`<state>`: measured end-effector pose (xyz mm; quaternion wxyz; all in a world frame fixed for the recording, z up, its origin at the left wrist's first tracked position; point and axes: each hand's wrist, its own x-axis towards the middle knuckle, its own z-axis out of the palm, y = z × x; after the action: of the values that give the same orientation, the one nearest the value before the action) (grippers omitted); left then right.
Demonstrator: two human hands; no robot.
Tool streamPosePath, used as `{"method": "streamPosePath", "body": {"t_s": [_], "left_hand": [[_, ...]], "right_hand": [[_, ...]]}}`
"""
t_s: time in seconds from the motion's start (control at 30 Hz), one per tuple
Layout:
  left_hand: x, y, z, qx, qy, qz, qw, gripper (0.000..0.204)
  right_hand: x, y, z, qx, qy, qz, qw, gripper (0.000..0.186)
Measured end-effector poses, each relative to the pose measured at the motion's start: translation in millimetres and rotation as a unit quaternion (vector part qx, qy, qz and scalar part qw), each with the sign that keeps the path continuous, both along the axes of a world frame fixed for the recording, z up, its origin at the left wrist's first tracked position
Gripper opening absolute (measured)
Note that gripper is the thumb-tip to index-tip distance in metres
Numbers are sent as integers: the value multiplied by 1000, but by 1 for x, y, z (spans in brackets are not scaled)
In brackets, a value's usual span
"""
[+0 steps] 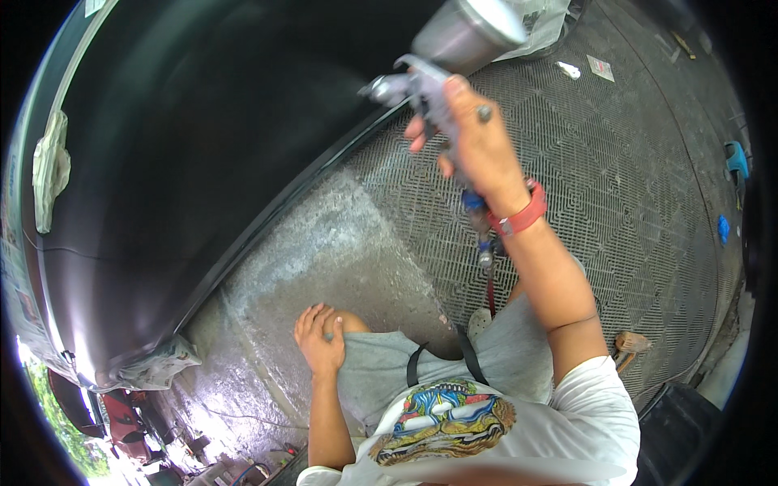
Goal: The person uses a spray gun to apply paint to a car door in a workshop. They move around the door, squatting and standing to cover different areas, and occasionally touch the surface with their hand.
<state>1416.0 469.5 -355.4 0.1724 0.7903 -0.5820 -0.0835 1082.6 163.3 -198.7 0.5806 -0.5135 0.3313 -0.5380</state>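
Observation:
My right hand (478,138) grips a silver spray gun (397,87) with a metal cup (466,32) on top; its nozzle points left toward a dark car body panel (162,154). Below the gun, blue-and-metal fittings (474,202) join a dark red hose (491,292). My left hand (320,336) rests on my bent knee with its fingers apart, holding nothing. On the panel's left, a handle-shaped part (50,170) is covered in pale masking. The gun and right fingers are slightly blurred.
Grey grated mats (616,186) and bare concrete (292,259) form the floor. Masked plastic (162,364) hangs along the panel's lower edge. A wooden-headed tool (632,343) lies right of me, near a black bin-like object (673,429). Blue items (736,159) lie at far right; assorted clutter stands lower left.

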Motion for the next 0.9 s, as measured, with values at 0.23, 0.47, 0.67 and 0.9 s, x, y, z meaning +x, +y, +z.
{"method": "streamPosePath", "body": {"t_s": [0.23,0.47,0.67,0.9], "left_hand": [[8,11,-1,-4,10,29,1000,29],[9,10,-2,-8,3,19,1000,29],[5,1,-5,-4,10,11,1000,29],[5,-6,-9,3,13,14,1000,28]], "right_hand": [[-79,-52,8,5,68,-278,958,69],[-84,-54,31,-27,76,-296,952,69],[-19,-15,56,-33,33,-112,993,72],[16,5,80,-49,-2,60,997,78]]}}
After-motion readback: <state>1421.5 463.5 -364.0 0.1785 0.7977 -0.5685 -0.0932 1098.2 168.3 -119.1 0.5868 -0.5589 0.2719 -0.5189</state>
